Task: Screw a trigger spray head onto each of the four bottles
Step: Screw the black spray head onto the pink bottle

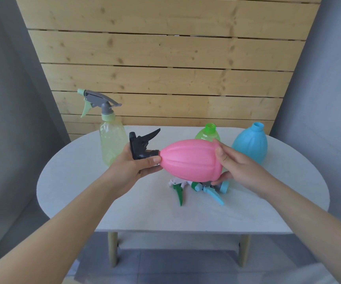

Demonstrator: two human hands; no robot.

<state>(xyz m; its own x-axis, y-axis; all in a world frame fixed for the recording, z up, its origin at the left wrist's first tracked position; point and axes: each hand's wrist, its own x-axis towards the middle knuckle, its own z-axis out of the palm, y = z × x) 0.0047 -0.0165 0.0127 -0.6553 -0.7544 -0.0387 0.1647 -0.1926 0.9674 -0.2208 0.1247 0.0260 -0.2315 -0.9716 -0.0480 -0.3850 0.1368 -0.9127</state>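
A: Nearest the camera, above the white oval table (96,201), what is gripped?

B: Left hand (133,168) clamps the black plastic trigger spray head (142,145); right hand (238,167) cups the base of the pink ribbed plastic bottle (192,158), held horizontal, neck at the head.

A: Below?

B: Green-and-white trigger head (178,190) and blue trigger head (212,190), lying loose.

A: Behind?

B: Capped pale-yellow translucent bottle (111,140), open green bottle (207,134), open blue bottle (250,143). No legible labels.

A white oval table (79,193) on pale wooden legs (112,250) stood before a plank wall (165,58), grey curtains (12,99) flanking it.
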